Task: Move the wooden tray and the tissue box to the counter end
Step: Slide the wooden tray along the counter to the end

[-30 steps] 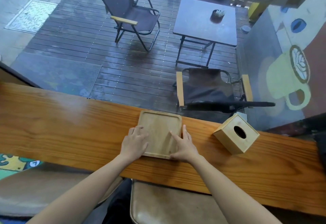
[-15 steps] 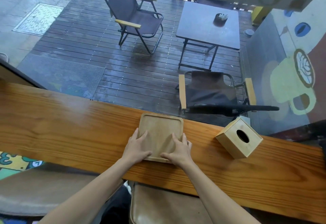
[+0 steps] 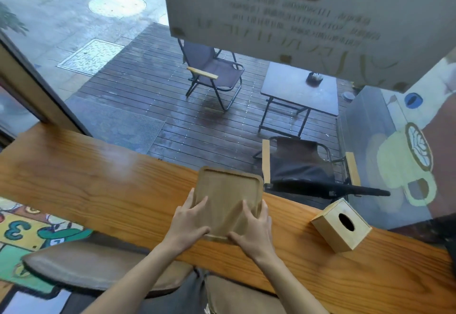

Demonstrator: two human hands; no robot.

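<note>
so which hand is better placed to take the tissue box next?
Right. The right hand is on the wooden tray's side nearest the tissue box; the left hand would have to cross over.

- My left hand (image 3: 188,224) is bare: no glove, ring or watch on it.
- My right hand (image 3: 256,229) is bare too, with nothing on its fingers or wrist.
- Both my forearms are uncovered as far as they show; no sleeve comes into view.
- My fingernails look short and plain, though blur hides the detail.
- Between my arms I can see dark grey cloth, part of my clothing.
</note>
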